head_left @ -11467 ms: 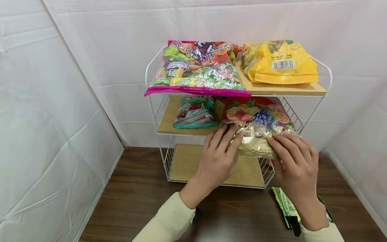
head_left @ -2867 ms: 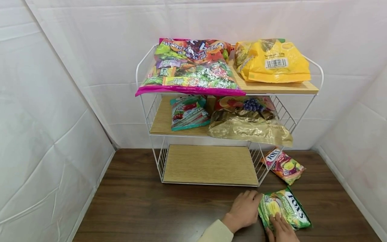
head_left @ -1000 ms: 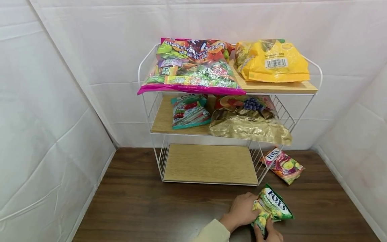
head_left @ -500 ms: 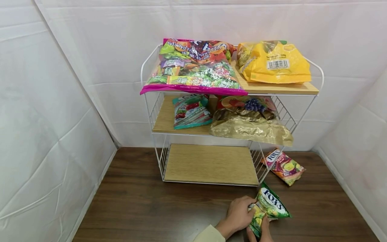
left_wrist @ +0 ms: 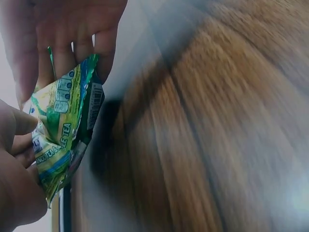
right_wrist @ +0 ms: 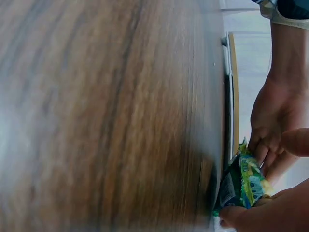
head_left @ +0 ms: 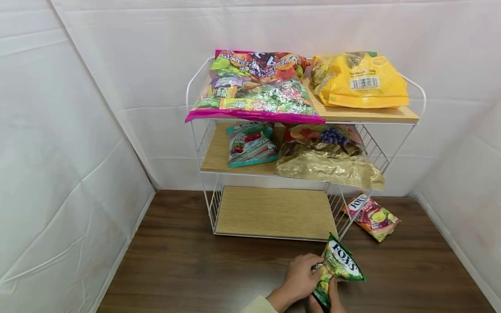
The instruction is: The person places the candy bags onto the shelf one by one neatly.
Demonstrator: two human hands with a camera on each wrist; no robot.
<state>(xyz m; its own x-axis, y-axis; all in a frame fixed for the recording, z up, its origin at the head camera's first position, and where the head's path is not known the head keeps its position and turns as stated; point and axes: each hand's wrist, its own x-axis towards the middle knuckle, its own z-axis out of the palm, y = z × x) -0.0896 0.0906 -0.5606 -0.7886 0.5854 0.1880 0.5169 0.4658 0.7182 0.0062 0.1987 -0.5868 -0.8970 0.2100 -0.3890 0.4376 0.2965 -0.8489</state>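
Observation:
A green FOX'S candy bag (head_left: pixel 344 260) is held between both hands near the front of the table, its middle creased. At its left edge my left hand (head_left: pixel 299 276) grips it with the thumb in front. My right hand (head_left: pixel 332 300), partly cut off by the lower frame edge, pinches it from below with the thumb on the front. In the left wrist view, the bag (left_wrist: pixel 63 121) has the left hand (left_wrist: pixel 19 188) below it and the right hand's fingers behind it. The right wrist view shows the bag (right_wrist: pixel 244 181) with its barcode side towards the table.
A white wire rack with a bare bottom shelf (head_left: pixel 274 213) stands behind. Its middle shelf bears a teal bag (head_left: pixel 250 148) and a gold-and-red candy bag (head_left: pixel 332 167); on top lie a pink-edged candy bag (head_left: pixel 258 91) and a yellow bag (head_left: pixel 364 84). A purple FOX'S bag (head_left: pixel 373 217) lies right.
Both hands have left the gold-and-red bag on the middle shelf and taken hold of the green candy bag. It has shifted left, turned and become creased between them.

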